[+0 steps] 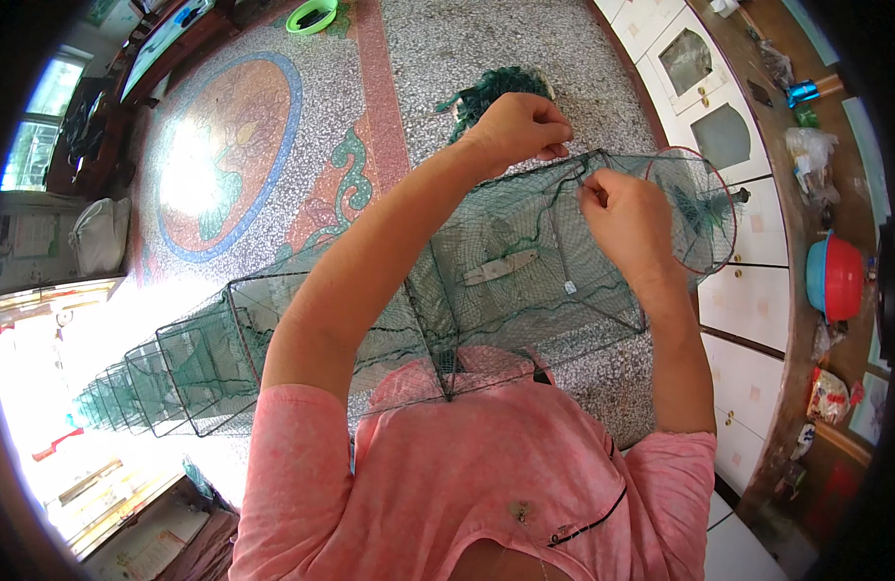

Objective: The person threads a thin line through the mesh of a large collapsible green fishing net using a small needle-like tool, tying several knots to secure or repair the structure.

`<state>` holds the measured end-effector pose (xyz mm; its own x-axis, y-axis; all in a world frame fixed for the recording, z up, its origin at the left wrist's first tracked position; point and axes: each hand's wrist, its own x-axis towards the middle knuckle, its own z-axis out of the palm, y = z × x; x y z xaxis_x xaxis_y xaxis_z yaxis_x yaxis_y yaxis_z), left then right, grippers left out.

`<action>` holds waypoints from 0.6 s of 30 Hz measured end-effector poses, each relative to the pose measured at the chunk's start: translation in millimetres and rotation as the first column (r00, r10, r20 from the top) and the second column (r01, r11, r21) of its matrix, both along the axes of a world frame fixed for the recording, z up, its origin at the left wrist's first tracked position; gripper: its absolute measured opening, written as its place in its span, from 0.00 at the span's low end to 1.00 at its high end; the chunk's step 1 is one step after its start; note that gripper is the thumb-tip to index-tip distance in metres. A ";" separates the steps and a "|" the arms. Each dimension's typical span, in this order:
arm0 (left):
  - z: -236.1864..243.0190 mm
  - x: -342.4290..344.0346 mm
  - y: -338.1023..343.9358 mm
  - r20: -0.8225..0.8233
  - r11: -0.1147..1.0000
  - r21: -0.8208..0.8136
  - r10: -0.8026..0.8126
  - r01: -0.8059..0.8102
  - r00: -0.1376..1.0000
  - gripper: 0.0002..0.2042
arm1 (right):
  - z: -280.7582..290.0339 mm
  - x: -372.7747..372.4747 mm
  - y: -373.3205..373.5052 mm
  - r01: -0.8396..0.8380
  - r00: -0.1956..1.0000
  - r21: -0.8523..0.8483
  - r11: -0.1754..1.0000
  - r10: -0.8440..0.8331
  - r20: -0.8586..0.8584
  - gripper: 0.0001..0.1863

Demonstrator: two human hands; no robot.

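Note:
A long green mesh fishing trap [525,228] with dark wire frames stretches across my lap from the right toward the far left. Above its far edge, my left hand [520,128] is closed in a pinch; whatever it holds is too small to make out. My right hand [629,218], fingers bent together, is over the mesh near the trap's far upper corner, its fingertip contents hidden. A red ring [731,225] rims the trap's right end. A small whitish tag-like piece [569,288] and a pale elongated shape [500,268] show at the mesh.
Beyond my left hand, a dark green tangled bundle [496,89] lies on the speckled floor [418,48]. A light green basin [312,16] stands farther off. White cabinets [743,300] line the right side, with red and blue basins [842,278] on their top.

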<state>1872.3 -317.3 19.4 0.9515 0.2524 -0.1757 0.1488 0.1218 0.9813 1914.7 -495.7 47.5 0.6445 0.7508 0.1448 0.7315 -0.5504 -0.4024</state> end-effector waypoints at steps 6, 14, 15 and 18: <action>-6.5 -1.7 -1.6 -0.066 0.985 -0.147 0.082 -0.091 0.994 0.05 | -2.7 -1.2 8.0 0.004 0.998 0.005 1.000 -0.005 0.067 0.08; -19.6 0.1 0.0 -0.164 0.989 -0.142 -0.059 0.035 0.985 0.07 | -7.4 -2.6 13.1 0.020 0.998 0.130 0.991 -0.027 0.053 0.07; -19.6 0.0 -1.5 -0.163 0.991 -0.126 -0.074 0.053 0.984 0.08 | -8.2 -2.6 12.5 0.008 0.998 0.144 0.990 -0.016 0.054 0.06; -16.9 -0.5 -5.7 -0.165 0.995 -0.082 -0.073 0.060 0.984 0.09 | -6.4 -5.0 12.9 -0.006 0.999 0.174 0.985 -0.001 0.040 0.05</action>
